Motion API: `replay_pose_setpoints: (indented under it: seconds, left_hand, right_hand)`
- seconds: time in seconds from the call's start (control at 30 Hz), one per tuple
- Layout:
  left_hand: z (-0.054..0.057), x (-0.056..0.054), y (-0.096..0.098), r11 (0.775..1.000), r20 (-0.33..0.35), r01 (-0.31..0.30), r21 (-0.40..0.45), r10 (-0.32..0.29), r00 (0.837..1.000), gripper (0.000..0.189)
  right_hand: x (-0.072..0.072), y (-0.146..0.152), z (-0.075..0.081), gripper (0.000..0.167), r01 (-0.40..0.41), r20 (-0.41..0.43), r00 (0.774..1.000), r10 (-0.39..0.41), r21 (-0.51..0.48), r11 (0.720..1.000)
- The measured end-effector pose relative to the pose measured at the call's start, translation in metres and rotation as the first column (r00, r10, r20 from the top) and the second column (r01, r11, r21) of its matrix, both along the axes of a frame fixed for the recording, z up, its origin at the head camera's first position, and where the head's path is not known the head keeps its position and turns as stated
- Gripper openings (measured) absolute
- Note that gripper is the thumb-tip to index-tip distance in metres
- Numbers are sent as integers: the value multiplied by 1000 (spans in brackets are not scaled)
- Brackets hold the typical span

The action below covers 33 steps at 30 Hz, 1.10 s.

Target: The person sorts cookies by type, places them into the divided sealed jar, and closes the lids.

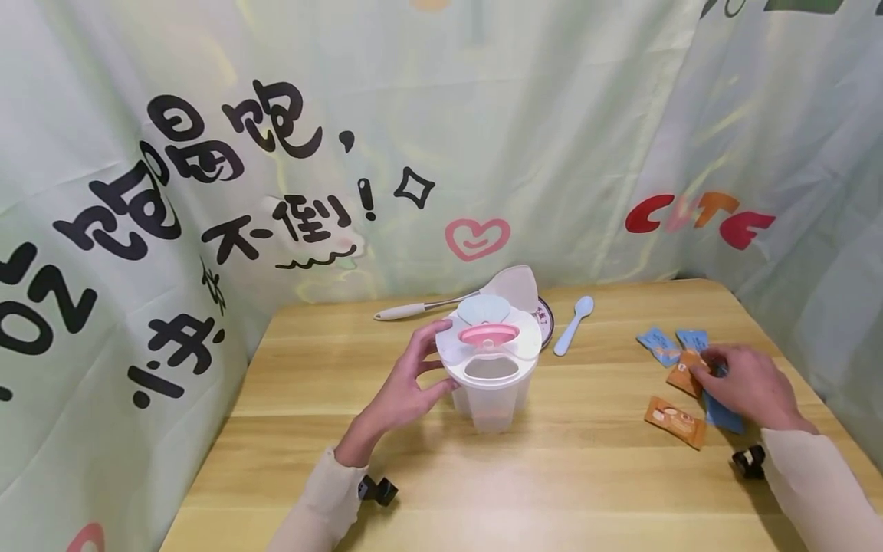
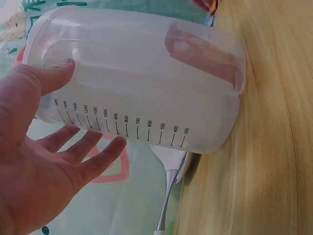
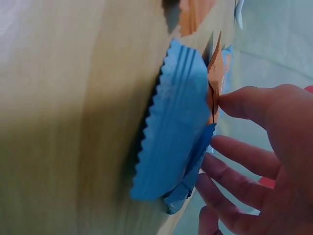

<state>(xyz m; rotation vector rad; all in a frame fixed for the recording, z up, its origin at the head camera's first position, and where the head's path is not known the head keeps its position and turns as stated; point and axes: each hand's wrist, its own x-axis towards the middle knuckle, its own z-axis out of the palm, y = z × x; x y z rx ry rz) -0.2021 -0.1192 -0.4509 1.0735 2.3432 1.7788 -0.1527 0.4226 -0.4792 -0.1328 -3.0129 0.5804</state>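
A translucent white plastic container (image 1: 491, 406) with a white lid and pink handle stands upright on the table. My left hand (image 1: 407, 379) holds it at the side, thumb and fingers spread around the wall. The left wrist view shows printed volume marks on the container (image 2: 146, 98) and an orange-brown packet (image 2: 205, 56) through its wall. On the right, my right hand (image 1: 748, 387) reaches over small blue and orange packets. In the right wrist view, its thumb is right at an orange packet (image 3: 215, 73) and its fingertips are beside a blue packet (image 3: 171, 122).
Behind the container lie a spatula (image 1: 517, 285) and a round dark-rimmed item (image 1: 546, 322), partly hidden. A light blue spoon (image 1: 574, 326) is to their right. One orange packet (image 1: 676, 422) lies apart, nearer the front. Printed fabric (image 1: 552, 153) hangs around the wooden table (image 1: 552, 491).
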Motion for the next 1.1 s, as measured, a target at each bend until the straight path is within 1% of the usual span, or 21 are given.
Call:
replay_pose_setpoints:
  seconds: [0.1,0.17,0.37,0.5,0.63,0.8,0.9,1.1]
  left_hand:
    - [0,0,0,1000,2,-1,1,1,1000,87]
    - [-1,1,0,1000,5,1,-1,-1,1000,87]
    - [-2,1,0,1000,3,6,3,-6,1000,86]
    - [-2,1,0,1000,-5,3,3,-3,1000,86]
    - [-1,0,0,1000,-12,0,-2,0,1000,86]
    - [0,0,-1,1000,-4,-4,-7,4,1000,86]
    - [1,0,0,1000,0,-4,-8,4,1000,85]
    - [1,1,0,1000,6,-1,-7,1,1000,87]
  right_hand:
    - [0,1,0,55,11,13,1000,-11,-1,1000]
    - [0,3,-1,57,13,30,999,-13,-8,1000]
    - [0,1,-5,48,14,22,1000,-14,-15,1000]
    - [-2,-1,-5,49,11,35,999,-10,-26,1000]
    - [-3,-2,-5,49,10,25,1000,-9,-31,999]
    - [-3,-4,-7,47,-21,-18,1000,20,-60,998]
    - [-4,-3,-8,46,-48,-30,998,46,-69,996]
    - [-5,-2,-9,57,-75,-13,997,74,-41,996]
